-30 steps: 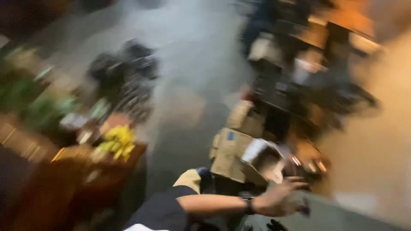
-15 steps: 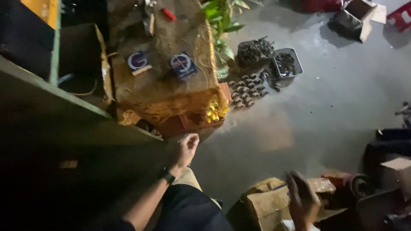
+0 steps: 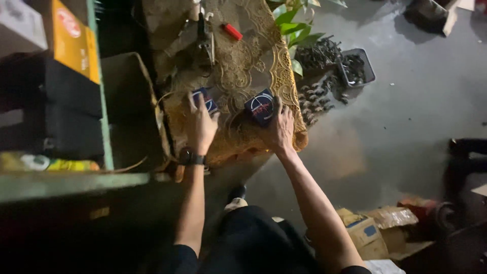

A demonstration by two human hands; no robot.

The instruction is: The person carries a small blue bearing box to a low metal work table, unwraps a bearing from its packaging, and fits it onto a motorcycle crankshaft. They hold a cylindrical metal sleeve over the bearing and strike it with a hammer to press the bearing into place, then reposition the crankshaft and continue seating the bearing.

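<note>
Head view, looking down. Biggest thing: grey concrete floor [image 3: 406, 127], taking up the right half, mostly bare in the middle, so that is the free room. Its edges are cluttered: grey tray of dark metal parts [image 3: 355, 68] plus a loose heap of the same parts [image 3: 317, 96] top centre, torn cardboard boxes [image 3: 375, 228] bottom right, dark bulky items far right, too dim to tell what.

Left side: green metal shelf [image 3: 101, 132] with a yellow carton [image 3: 73, 40] and black boxes, blocking that side completely.

Centre: small table under a gold patterned cloth [image 3: 243, 66]. Its right edge runs just beside the parts heap and a green leafy plant [image 3: 297, 28]; its near edge overhangs toward the person's legs.

On the cloth: two small dark-blue boxes with round labels, one red marker-like item [image 3: 233, 31], one dark metal tool [image 3: 204, 35].

Left hand [image 3: 200, 127], black watch on the wrist, lies on the left blue box [image 3: 205, 99], fingers spread over it; closed grip or not, cannot tell. Right hand [image 3: 279, 129] wraps the right blue box [image 3: 261, 106] from below, fingers along its side. Hands are apart, one box each, both boxes resting on the cloth near the table's front half.
</note>
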